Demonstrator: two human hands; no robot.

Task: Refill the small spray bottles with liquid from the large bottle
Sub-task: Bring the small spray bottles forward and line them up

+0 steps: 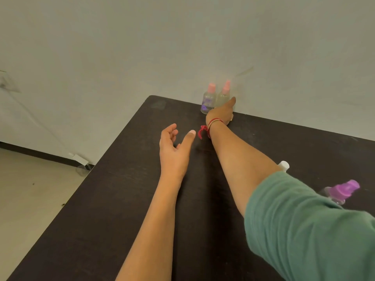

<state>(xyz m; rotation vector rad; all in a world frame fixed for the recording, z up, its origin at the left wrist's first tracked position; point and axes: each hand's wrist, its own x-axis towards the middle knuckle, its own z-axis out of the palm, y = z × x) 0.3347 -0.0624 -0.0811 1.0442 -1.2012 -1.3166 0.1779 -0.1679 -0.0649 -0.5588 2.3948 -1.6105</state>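
Two pink-capped spray bottles stand at the dark table's far edge, against the wall. The right hand covers the right one's base with its thumb up. Its fingers are hidden, so can't tell the grip. The left hand hovers loosely spread and empty. A green sleeve partly blocks a purple-capped spray bottle and a white cap.

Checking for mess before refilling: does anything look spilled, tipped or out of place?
No spill shows on the table. One oddity: what looks like a clear container sits on the floor by the wall, off the table.
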